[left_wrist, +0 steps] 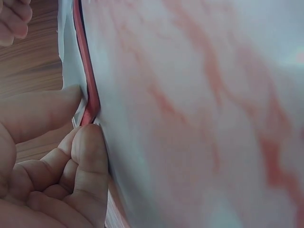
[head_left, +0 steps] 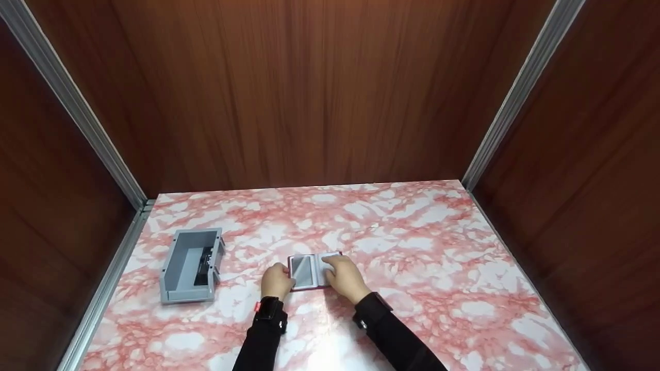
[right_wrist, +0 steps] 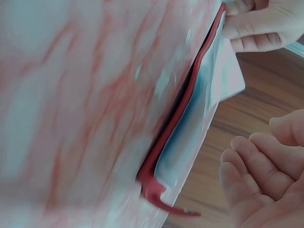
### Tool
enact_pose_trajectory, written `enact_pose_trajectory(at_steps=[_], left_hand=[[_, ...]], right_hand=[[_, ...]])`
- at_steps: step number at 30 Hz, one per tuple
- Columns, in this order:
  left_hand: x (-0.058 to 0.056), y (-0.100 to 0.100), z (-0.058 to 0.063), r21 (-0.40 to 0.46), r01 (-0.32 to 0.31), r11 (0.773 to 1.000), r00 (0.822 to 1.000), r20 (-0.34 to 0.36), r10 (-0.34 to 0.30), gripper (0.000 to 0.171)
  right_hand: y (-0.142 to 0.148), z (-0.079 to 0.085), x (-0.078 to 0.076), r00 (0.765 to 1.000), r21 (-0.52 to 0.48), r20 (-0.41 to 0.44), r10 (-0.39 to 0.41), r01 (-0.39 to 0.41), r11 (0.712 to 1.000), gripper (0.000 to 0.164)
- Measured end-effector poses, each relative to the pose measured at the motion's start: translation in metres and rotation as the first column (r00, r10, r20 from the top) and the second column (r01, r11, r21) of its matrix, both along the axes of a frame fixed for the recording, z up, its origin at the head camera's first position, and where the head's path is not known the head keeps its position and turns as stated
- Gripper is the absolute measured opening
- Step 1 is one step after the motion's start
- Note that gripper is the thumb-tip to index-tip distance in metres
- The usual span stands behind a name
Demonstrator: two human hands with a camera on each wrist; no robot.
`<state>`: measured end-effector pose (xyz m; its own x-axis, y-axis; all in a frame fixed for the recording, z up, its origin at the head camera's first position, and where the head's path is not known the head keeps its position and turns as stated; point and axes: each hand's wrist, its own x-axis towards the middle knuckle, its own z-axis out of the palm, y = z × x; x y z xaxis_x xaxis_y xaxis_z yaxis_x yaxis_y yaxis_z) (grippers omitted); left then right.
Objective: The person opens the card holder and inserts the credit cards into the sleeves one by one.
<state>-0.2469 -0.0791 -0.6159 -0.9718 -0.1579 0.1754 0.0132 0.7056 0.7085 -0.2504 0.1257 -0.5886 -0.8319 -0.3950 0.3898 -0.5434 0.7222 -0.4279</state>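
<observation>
Marbled tabletop (head_left: pixel 412 226), gray bin (head_left: pixel 188 296) w/ blk item (head_left: pixel 202 275), L hand (head_left: pixel 276 282) pinching booklet (head_left: pixel 304 274)

We look from head and wrists.
Our head view faces twelve o'clock, downward, from farther off; both wrist views, up close, share the red booklet (head_left: pixel 315 271) with it.

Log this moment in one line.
Left hand: pinching booklet | right hand: by booklet, holding nothing | booklet: open | bin: at left, black item inside
</observation>
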Motion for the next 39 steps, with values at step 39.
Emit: enact_pose_trajectory(at_steps=[39], left_hand=[[-0.001, 0.000, -0.003, 0.019, 0.002, 1.000, 1.000, -0.011, -0.001, 0.024]], right_hand=[[0.030, -0.020, 0.017, 0.995, 0.096, -0.100, -0.019, 0.028, 0.995, 0.019]])
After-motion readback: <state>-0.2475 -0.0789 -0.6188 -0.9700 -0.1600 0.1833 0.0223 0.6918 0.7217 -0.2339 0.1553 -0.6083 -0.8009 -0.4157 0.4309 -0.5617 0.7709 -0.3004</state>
